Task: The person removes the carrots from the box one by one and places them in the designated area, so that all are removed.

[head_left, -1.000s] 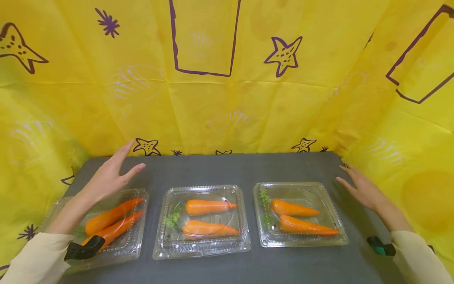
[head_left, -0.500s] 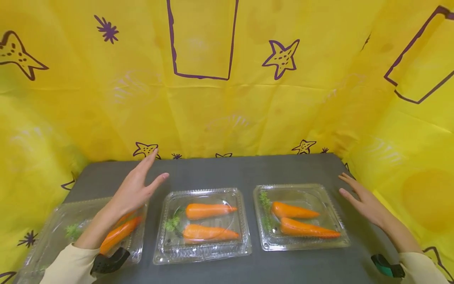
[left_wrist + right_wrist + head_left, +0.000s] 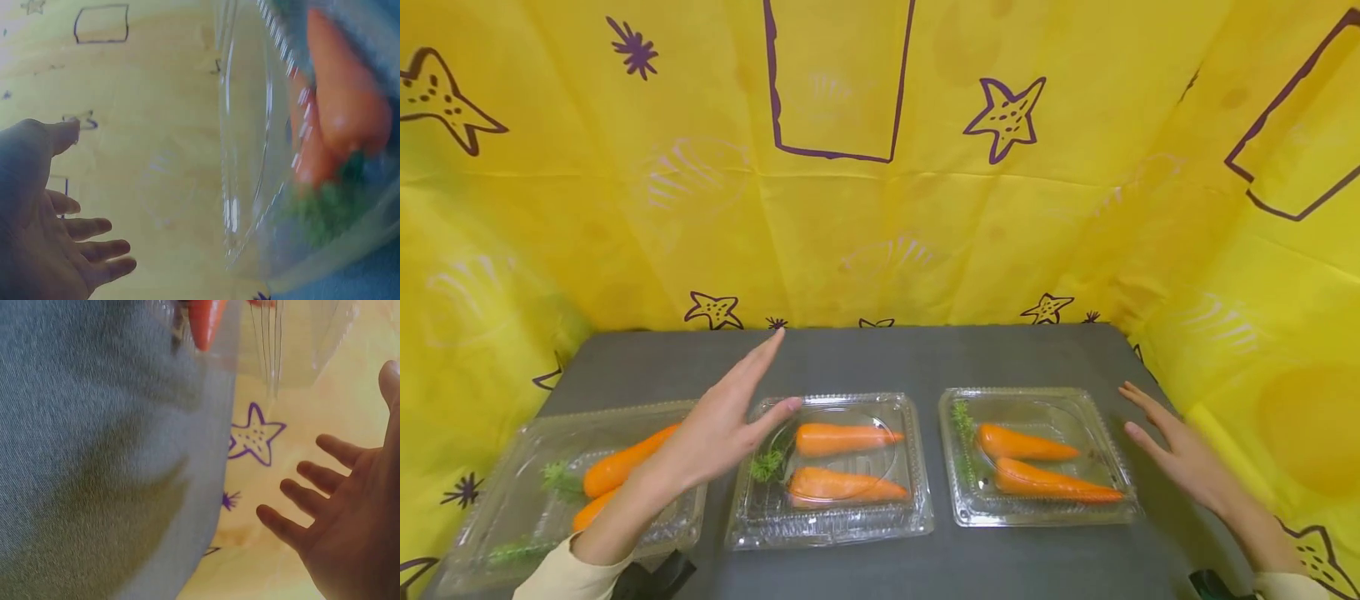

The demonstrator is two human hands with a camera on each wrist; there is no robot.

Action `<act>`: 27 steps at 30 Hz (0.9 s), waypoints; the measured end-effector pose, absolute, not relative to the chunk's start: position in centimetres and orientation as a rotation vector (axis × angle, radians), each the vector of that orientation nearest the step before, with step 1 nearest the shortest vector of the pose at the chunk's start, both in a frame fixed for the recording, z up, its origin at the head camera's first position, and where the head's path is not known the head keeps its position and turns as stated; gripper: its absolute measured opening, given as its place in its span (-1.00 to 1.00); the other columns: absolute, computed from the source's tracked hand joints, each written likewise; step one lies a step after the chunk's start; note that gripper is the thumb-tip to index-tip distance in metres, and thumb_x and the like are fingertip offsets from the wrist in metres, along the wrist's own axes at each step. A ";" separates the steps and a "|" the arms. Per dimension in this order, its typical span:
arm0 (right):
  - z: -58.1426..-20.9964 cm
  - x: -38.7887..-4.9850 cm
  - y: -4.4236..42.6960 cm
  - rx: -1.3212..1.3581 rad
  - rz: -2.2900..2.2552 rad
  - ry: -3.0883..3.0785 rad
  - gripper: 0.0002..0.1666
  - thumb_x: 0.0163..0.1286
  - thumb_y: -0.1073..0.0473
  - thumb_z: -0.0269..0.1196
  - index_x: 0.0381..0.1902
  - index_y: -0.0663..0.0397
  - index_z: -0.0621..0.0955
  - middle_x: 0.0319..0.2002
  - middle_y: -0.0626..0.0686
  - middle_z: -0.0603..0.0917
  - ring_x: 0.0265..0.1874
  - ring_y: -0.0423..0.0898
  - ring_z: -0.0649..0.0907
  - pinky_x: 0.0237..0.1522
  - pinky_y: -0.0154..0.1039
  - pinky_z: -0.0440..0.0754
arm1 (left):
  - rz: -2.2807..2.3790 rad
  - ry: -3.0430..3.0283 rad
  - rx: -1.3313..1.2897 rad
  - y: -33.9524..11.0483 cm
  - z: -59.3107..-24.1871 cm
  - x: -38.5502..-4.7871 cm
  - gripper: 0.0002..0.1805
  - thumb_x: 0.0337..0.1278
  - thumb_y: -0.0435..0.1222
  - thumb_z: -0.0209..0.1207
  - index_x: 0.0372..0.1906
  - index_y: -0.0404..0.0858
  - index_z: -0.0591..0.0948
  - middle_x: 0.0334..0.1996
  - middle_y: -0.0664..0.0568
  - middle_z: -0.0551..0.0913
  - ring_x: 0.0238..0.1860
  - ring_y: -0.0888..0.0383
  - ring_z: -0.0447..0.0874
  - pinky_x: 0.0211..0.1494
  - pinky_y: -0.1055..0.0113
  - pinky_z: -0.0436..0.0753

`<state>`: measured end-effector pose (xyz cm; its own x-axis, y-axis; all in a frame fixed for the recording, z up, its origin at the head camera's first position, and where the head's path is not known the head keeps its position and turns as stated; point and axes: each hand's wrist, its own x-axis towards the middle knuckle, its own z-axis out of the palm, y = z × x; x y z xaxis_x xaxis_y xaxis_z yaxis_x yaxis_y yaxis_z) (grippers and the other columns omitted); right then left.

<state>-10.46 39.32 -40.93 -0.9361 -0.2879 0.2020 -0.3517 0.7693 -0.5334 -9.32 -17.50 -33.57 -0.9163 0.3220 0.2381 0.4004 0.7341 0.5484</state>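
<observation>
In the head view my left hand [image 3: 715, 429] hovers between the left clear plastic container [image 3: 512, 475] and the middle container [image 3: 827, 533], its fingers extended and thumb apart. It holds nothing. Its forearm hides part of the carrots [image 3: 617, 468] in the left container, which also has green tops [image 3: 559, 479]. Two carrots [image 3: 842, 483] show in the middle one, beside a green sprig [image 3: 766, 465]. To the right, a third container [image 3: 1041, 515] bears two more carrots [image 3: 1026, 442]. My right hand [image 3: 1183, 454], with fingers spread loosely, is off its right side and grips nothing.
All three containers stand in a row on a dark grey table [image 3: 925, 358]. A yellow cloth [image 3: 850, 217] with starfish drawings closes in the back and both sides. Dark bands [image 3: 655, 579] circle the wrists.
My left hand has swept rightward, from over the left container toward the middle one. My right hand has shifted slightly down and to the right. The containers stay where they were.
</observation>
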 end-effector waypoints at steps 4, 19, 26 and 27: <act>-40.7 -9.6 38.6 0.511 0.938 -2.848 -0.25 0.51 0.27 0.06 0.56 -0.13 0.10 0.55 -0.11 0.00 0.35 0.31 0.26 0.35 0.20 0.22 | -0.899 -2.788 -0.568 -16.3 -34.0 -8.3 -0.10 0.33 -0.01 0.17 0.58 -0.05 -0.07 0.51 -0.16 0.12 0.47 -0.23 0.08 0.44 -0.29 0.11; -41.3 -7.5 36.7 0.686 1.219 -2.758 -0.10 0.49 0.38 0.02 0.59 -0.06 -0.17 0.57 -0.03 -0.08 0.44 0.08 0.22 0.24 -0.06 0.51 | -1.058 -2.776 -0.632 -10.4 -35.8 -6.2 -0.13 0.36 0.13 0.04 0.58 0.03 -0.09 0.56 0.10 -0.03 0.52 0.03 0.00 0.44 -0.16 0.23; -42.0 -7.1 36.5 0.833 1.499 -2.603 -0.13 0.52 0.43 -0.10 0.57 0.05 -0.29 0.58 0.04 -0.16 0.44 -0.39 0.11 0.16 -0.66 0.29 | -1.048 -2.757 -0.675 -8.9 -35.9 -6.3 -0.12 0.33 0.10 0.10 0.58 0.03 -0.07 0.55 0.08 -0.01 0.52 0.02 0.00 0.41 -0.21 0.24; -42.1 -7.0 36.5 0.840 1.521 -2.594 -0.13 0.53 0.43 -0.11 0.57 0.04 -0.30 0.58 0.04 -0.17 0.44 -0.38 0.12 0.16 -0.65 0.29 | -1.048 -2.749 -0.684 -8.7 -35.9 -6.3 -0.11 0.33 0.08 0.12 0.58 0.02 -0.06 0.55 0.08 -0.01 0.52 0.02 0.01 0.41 -0.21 0.24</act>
